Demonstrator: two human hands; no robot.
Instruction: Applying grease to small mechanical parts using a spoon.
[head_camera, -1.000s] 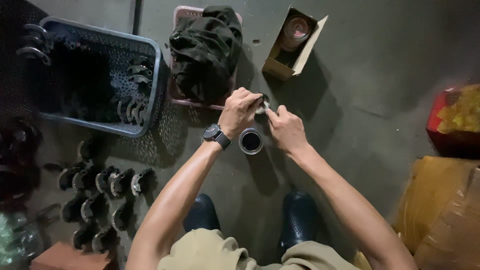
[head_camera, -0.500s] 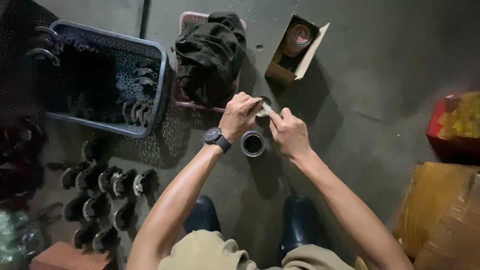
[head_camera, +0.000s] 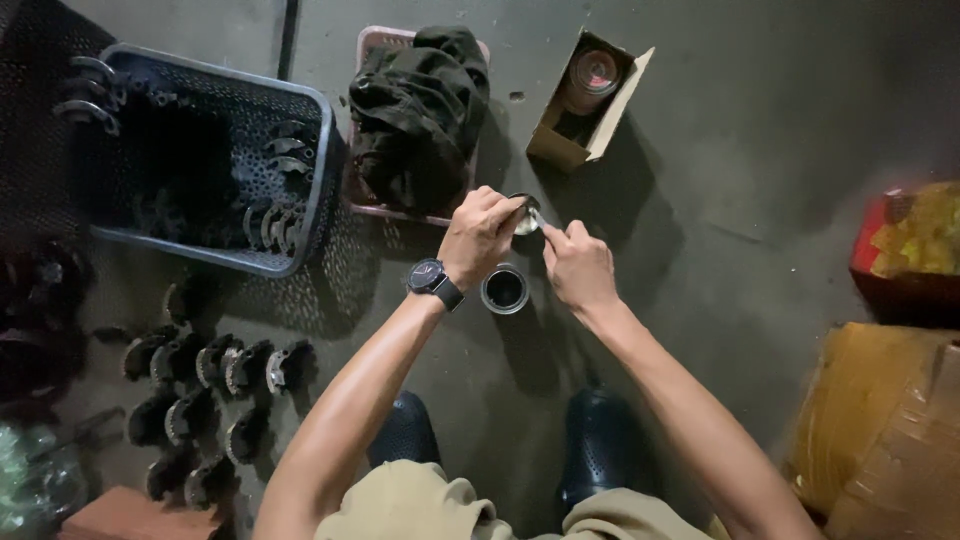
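My left hand (head_camera: 482, 236), with a dark watch on its wrist, grips a small round metal lid (head_camera: 527, 216) held over the floor. My right hand (head_camera: 578, 268) touches the same lid from the right with its fingertips. Just below the two hands a small open tin (head_camera: 505, 289) with a dark inside stands on the concrete floor, untouched. What lies under the lid is hidden by my fingers.
A grey plastic basket (head_camera: 310, 196) with curved metal parts sits at left. Several similar dark parts (head_camera: 215, 365) lie on the floor below it. A pink tray holds a dark cloth bundle (head_camera: 420, 115). An open cardboard box (head_camera: 575, 140) holds a can. Cardboard (head_camera: 890, 430) lies at right.
Both hands stay together over the tin; the fingers have shifted slightly on the lid. The view has moved a little.
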